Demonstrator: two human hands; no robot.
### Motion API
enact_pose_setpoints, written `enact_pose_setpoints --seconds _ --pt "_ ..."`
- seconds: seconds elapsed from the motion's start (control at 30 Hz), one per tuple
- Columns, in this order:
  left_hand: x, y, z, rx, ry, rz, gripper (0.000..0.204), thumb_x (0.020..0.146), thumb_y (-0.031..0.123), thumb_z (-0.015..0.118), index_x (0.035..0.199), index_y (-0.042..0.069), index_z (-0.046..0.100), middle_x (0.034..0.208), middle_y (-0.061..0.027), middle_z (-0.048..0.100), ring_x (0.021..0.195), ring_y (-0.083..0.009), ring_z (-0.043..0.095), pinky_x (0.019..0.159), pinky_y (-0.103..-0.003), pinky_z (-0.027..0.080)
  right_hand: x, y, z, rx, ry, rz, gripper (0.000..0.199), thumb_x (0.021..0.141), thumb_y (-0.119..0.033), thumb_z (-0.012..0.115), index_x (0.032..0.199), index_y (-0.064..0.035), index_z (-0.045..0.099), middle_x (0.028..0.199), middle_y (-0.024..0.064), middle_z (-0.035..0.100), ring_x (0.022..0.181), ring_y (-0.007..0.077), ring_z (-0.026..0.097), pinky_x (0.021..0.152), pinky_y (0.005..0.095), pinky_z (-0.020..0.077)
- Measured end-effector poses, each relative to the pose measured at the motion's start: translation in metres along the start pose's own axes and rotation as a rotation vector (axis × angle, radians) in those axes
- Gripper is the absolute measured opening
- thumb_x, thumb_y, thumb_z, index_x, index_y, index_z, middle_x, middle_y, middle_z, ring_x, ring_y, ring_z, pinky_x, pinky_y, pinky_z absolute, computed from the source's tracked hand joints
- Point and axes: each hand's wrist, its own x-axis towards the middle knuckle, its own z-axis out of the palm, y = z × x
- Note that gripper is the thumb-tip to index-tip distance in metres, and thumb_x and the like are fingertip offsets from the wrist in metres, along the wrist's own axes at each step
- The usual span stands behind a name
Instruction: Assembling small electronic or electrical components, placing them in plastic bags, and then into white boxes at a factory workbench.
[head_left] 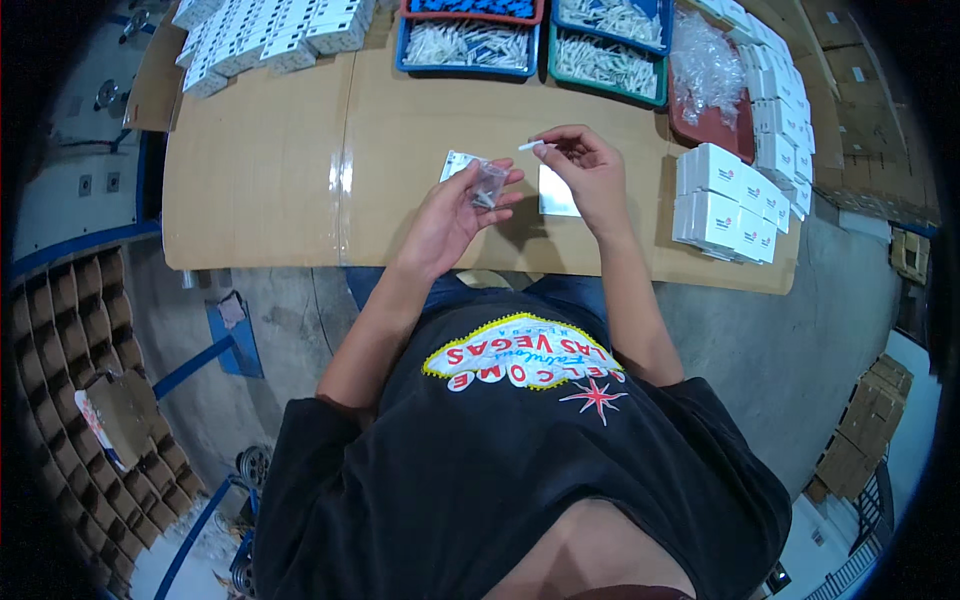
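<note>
My left hand point(450, 215) holds a small clear plastic bag point(488, 183) between thumb and fingers, with something small and pale inside it. Pinched in the fingertips of my right hand point(590, 175) is a small white stick-shaped piece point(531, 145), its end pointing toward the bag. Partly covered by my left hand, a white printed box point(456, 162) lies on the cardboard-covered table. Beneath my right hand is a plain white box or card point(556, 193); which of the two I cannot tell.
Along the far edge stand a blue tray point(465, 72) and a green tray point(610, 92) of small white pieces. A red tray point(700, 140) holds clear plastic bags. White boxes point(725, 205) are stacked at the right, and more white boxes point(290, 50) at the far left.
</note>
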Motion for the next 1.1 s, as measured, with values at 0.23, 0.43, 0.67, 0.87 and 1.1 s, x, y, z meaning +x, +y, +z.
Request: enact_pose_setpoints --seconds 0.23,0.43,0.67,0.87,1.1 --pt "0.0 -0.01 0.007 -0.013 0.024 -0.026 0.045 0.107 0.034 0.049 0.134 -0.002 0.056 0.121 -0.0153 0.069 0.102 -0.0225 0.07 0.084 -0.033 0.058 -0.002 -0.025 0.003 -0.292 -0.251 -0.033 0.015 0.086 -0.007 0.076 0.1 -0.0024 0.071 0.086 -0.0015 0.068 0.071 0.0036 0.051 0.063 0.0203 0.0406" --pt "-0.001 -0.017 0.003 -0.017 0.073 -0.029 0.041 0.105 0.034 0.055 0.127 -0.001 0.061 0.112 -0.0122 0.07 0.1 -0.0252 0.072 0.083 -0.034 0.059 0.007 -0.033 0.005 -0.51 -0.531 -0.061 0.01 0.089 -0.009 0.073 0.097 -0.0051 0.071 0.087 -0.0037 0.064 0.069 0.0049 0.045 0.06 0.0217 0.0354" --pt "-0.001 -0.012 0.002 0.019 0.089 -0.029 0.044 0.107 0.036 0.049 0.133 0.001 0.055 0.119 -0.0118 0.068 0.104 -0.0258 0.07 0.085 -0.035 0.058 0.014 -0.021 0.009 -0.387 -0.574 -0.089 0.015 0.098 -0.01 0.06 0.102 0.0007 0.07 0.11 0.0035 0.064 0.089 0.0107 0.062 0.072 0.0241 0.0493" --pt "0.003 -0.018 -0.005 -0.03 0.048 -0.025 0.044 0.107 0.039 0.045 0.135 0.005 0.053 0.122 -0.0105 0.067 0.107 -0.0271 0.069 0.086 -0.036 0.058 0.012 -0.02 0.014 -0.281 -0.603 0.053 0.031 0.106 -0.02 0.052 0.117 0.0057 0.066 0.119 0.0075 0.064 0.102 0.015 0.064 0.086 0.0299 0.0536" --pt "0.0 -0.018 -0.003 -0.069 0.055 -0.025 0.038 0.108 0.035 0.045 0.13 0.007 0.058 0.122 -0.0104 0.067 0.106 -0.0266 0.07 0.086 -0.037 0.056 0.014 -0.006 0.018 -0.231 -0.692 0.218 0.045 0.109 -0.035 0.044 0.123 0.0026 0.065 0.114 0.0071 0.066 0.101 0.0154 0.063 0.092 0.0304 0.0513"
